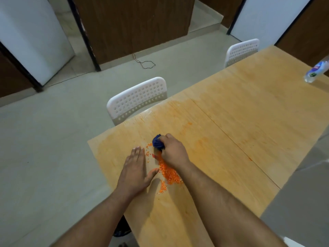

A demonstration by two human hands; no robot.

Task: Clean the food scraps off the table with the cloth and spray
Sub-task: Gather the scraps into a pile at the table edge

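Right hand [173,151] clenched around a balled-up blue cloth [157,142], grip closed tight on the wad, pressing it down at the head of a heap of orange food scraps [168,172]. Left hand [136,167] flat and relaxed, fingers straight and together, laid on the surface [249,122] just beside the heap like a wall to catch what gets pushed across. Scraps small, loose and light, looking damp and apt to smear or scatter; best herded slowly with the cloth rather than flicked. Cloth soft and limp, holding its shape only while bunched in the fist, so best held by the bulk of the wad. Faint orange streaks across the wood farther out, near the seam. Spray bottle [316,71] well apart at the far right corner, clear, probably light and easy to tip. Two white perforated chairs [137,98] tucked along the far edge.
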